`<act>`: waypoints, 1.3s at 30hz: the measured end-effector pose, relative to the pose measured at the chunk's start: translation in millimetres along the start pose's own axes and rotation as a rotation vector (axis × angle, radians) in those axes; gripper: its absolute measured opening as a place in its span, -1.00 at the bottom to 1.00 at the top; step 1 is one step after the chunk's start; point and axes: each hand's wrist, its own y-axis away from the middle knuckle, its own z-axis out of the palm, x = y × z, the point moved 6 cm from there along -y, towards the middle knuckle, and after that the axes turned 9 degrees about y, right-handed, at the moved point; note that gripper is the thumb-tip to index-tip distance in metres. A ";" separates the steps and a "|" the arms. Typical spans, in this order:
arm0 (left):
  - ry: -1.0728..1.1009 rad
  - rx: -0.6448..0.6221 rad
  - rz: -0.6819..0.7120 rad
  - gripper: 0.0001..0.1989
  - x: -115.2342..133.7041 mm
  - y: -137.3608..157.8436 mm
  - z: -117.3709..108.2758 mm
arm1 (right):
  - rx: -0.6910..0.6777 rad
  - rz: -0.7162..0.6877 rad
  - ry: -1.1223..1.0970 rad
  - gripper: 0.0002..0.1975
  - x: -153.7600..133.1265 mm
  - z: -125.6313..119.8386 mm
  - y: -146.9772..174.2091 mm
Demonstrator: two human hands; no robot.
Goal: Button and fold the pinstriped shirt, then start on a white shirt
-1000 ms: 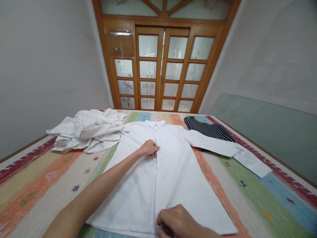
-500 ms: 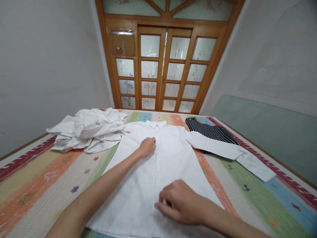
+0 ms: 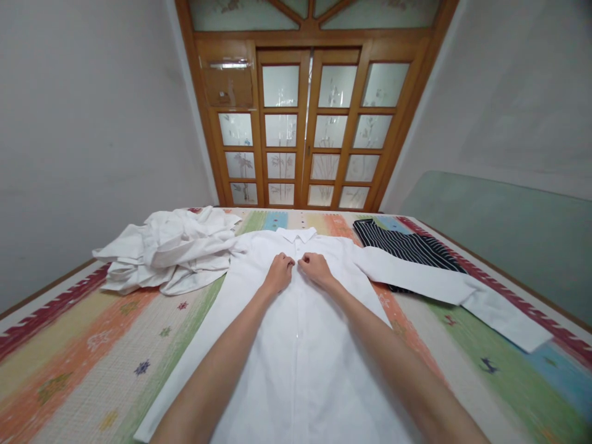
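A white button-up shirt (image 3: 296, 370) lies spread front side up, its collar (image 3: 296, 234) at the far end. My left hand (image 3: 280, 272) is closed at the button strip, below the collar, with the fingertips pinched on the shirt front. Just across the strip, my right hand (image 3: 315, 269) has its fingers curled and pinched at the opposite edge. The two hands nearly meet, and the fabric between their fingertips is mostly hidden. One sleeve (image 3: 416, 277) stretches out to the right.
A heap of crumpled white clothes (image 3: 180, 246) rests on the left of the striped, patterned bedspread (image 3: 106, 364). Black-and-white striped fabric (image 3: 407, 245) lies partly under the right sleeve. Beyond the bed are wooden glazed doors (image 3: 305, 129); a pale green panel (image 3: 504, 228) stands along the right.
My right hand has moved from the lower shirt front up to the button strip beside my left hand. The left hand stays near the same place below the collar.
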 end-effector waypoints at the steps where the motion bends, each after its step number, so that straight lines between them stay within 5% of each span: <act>1: -0.014 0.006 0.005 -0.76 0.7 1.4 -0.8 | 0.020 0.010 0.025 -0.80 0.4 4.7 0.5; 11: -0.179 -0.028 -0.027 -0.77 7.0 17.4 -3.7 | 0.073 0.012 0.171 -0.76 -3.9 12.4 9.0; 21: -0.231 -0.215 0.120 -0.60 9.8 22.9 6.7 | 0.106 0.019 -0.047 -0.80 12.4 17.6 -1.4; 29: -0.325 -0.315 0.015 -0.47 11.8 45.7 0.5 | 0.104 0.013 -0.249 -0.83 19.8 17.8 -5.1; 39: -0.400 -0.234 -0.229 -0.42 2.3 73.5 -20.1 | 0.136 -0.015 -0.178 -0.91 17.4 19.1 -4.9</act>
